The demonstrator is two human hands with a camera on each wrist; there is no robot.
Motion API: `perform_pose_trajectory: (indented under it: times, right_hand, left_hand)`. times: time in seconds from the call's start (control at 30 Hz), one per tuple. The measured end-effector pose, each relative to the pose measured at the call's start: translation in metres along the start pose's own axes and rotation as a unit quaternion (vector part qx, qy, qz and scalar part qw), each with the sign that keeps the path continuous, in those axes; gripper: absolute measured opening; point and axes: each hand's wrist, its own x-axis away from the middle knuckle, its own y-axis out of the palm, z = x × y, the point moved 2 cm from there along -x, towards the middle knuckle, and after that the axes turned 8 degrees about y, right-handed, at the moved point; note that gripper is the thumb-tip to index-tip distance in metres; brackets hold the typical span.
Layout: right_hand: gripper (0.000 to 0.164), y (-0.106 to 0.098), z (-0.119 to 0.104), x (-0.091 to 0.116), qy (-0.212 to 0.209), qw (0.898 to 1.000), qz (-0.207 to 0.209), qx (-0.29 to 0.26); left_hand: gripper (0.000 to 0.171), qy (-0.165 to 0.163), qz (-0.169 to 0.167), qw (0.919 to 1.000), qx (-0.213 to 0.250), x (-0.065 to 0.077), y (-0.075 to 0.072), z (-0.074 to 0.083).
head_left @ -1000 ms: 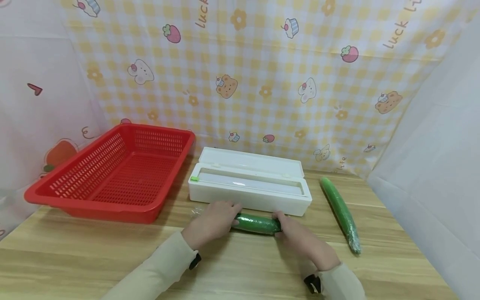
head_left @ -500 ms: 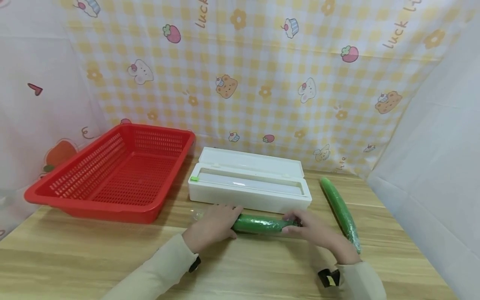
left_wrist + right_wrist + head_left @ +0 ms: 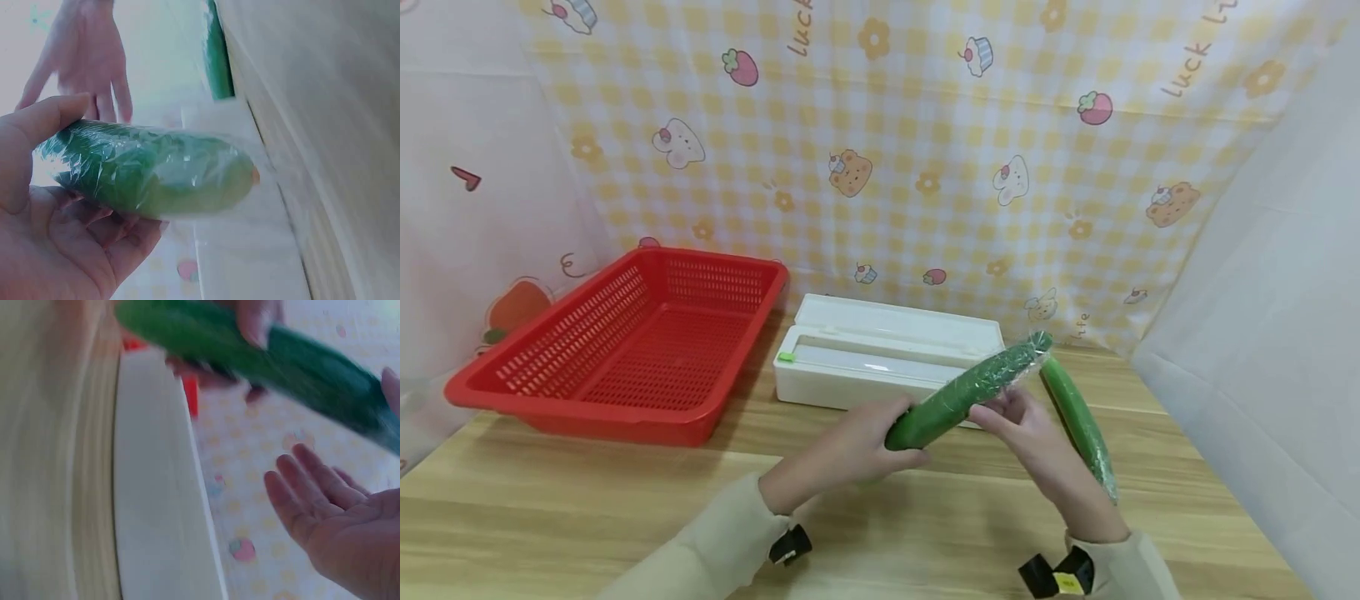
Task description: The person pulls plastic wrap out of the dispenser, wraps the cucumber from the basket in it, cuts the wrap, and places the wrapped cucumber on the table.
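A cucumber [image 3: 962, 396] in clear plastic film is raised off the table, tilted with its far end up to the right. My left hand [image 3: 868, 442] grips its near end, thumb on one side and fingers curled round the other, as the left wrist view shows with the wrapped cucumber [image 3: 156, 169]. My right hand [image 3: 1030, 437] is just beside the cucumber's right part. In the right wrist view the right hand's fingers [image 3: 306, 481] are spread and relaxed, apart from the cucumber; whether the thumb touches it cannot be told.
A white cling film box [image 3: 842, 385] with its lid up stands behind the hands. To its left is a red plastic basket [image 3: 617, 427]. A second film-wrapped cucumber [image 3: 1078, 417] lies on the wooden table [image 3: 587, 517] at the right. A patterned curtain [image 3: 887, 108] hangs behind.
The cucumber lay flat on the table between both hands. Now my left hand has lifted and tilted it, right end up, and my right hand has loosened from its right end.
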Motion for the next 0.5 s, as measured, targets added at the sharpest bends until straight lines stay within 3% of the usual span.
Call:
perform_pose_trajectory:
  times: [0.1, 0.2, 0.33, 0.5]
  right_hand:
    - [0.033, 0.015, -0.004, 0.001, -0.036, 0.996, -0.032, -0.075]
    - [0.024, 0.021, -0.01, 0.002, -0.104, 0.98, -0.049, -0.16]
    - [0.02, 0.021, -0.016, 0.006, -0.152, 0.962, -0.013, -0.225]
    - [0.022, 0.018, -0.023, 0.011, -0.172, 0.947, 0.035, -0.269]
  left_hand:
    - [0.042, 0.011, -0.011, 0.9996, 0.023, 0.001, 0.005, 0.006]
    - [0.041, 0.018, -0.023, 0.9989, 0.037, 0.003, 0.008, 0.011]
    - [0.038, 0.032, -0.027, 0.998, 0.047, 0.003, 0.012, 0.014]
    - [0.037, 0.042, -0.033, 0.9955, 0.078, 0.001, 0.018, 0.015]
